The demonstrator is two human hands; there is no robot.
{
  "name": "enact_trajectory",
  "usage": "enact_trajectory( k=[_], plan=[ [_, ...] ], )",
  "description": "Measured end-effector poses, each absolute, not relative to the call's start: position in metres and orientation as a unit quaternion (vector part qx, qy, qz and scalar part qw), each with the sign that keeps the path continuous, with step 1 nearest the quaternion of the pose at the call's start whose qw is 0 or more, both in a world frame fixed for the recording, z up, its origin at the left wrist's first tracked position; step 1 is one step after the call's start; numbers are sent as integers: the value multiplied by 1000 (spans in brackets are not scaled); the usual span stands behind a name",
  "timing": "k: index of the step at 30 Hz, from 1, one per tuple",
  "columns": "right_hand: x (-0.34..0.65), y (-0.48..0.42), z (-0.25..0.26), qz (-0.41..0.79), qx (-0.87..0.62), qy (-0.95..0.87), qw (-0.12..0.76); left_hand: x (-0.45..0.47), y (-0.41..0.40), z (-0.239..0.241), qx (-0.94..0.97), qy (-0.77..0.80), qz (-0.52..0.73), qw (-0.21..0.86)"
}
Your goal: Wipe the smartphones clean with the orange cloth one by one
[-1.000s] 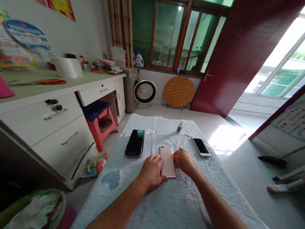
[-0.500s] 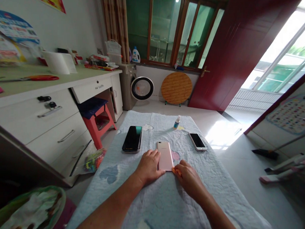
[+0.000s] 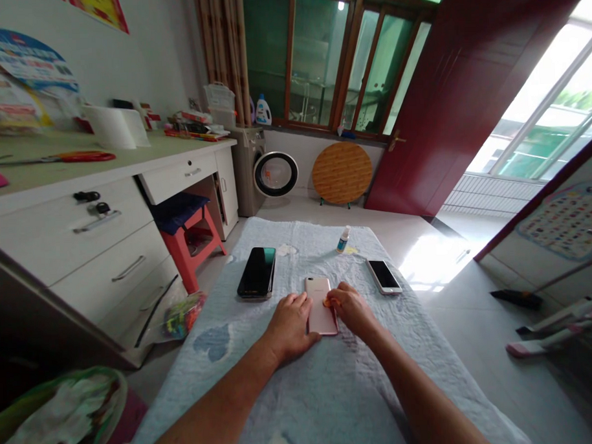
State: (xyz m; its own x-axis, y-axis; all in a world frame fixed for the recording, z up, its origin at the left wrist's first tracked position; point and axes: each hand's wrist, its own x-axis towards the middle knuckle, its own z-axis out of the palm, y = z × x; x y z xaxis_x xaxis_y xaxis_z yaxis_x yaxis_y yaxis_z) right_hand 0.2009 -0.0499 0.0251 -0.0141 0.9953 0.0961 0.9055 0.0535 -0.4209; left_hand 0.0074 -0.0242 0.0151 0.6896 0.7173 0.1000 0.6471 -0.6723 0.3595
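A pink smartphone (image 3: 319, 315) lies face down on the cloth-covered table, its camera end pointing away from me. My left hand (image 3: 290, 322) holds it steady, fingertips at the left side and thumb by the near corner. In my right hand (image 3: 351, 307) a small orange cloth (image 3: 330, 302) is pinched and pressed against the right part of the phone's back. Most of that cloth is hidden by my fingers. To the left lies a large black smartphone (image 3: 257, 272), and to the right a white smartphone (image 3: 384, 276), both screen up. Behind them stands a small spray bottle (image 3: 343, 240).
A light blue quilted cover (image 3: 302, 403) spreads over the table. At left are a white desk (image 3: 187, 162) with drawers, a red stool (image 3: 192, 242) and a waste bin (image 3: 122, 409). A washing machine (image 3: 250, 175) and a round wooden board (image 3: 341, 173) stand beyond.
My right hand has moved up and away from me with the orange cloth, from the phone's near right corner onto its back. My left hand stays at the phone's left side.
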Motion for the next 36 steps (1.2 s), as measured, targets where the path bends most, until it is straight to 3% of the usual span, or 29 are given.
enact_trajectory(
  k=[16, 26, 36],
  plan=[
    [163, 40, 12, 63, -687, -716, 103, 7, -25, 21, 898, 383, 130, 172],
    [208, 18, 15, 61, -728, -672, 119, 8, -26, 21, 893, 395, 139, 167],
    [179, -22, 16, 29, -684, -712, 155, 6, -23, 20, 889, 392, 143, 189]
  ],
)
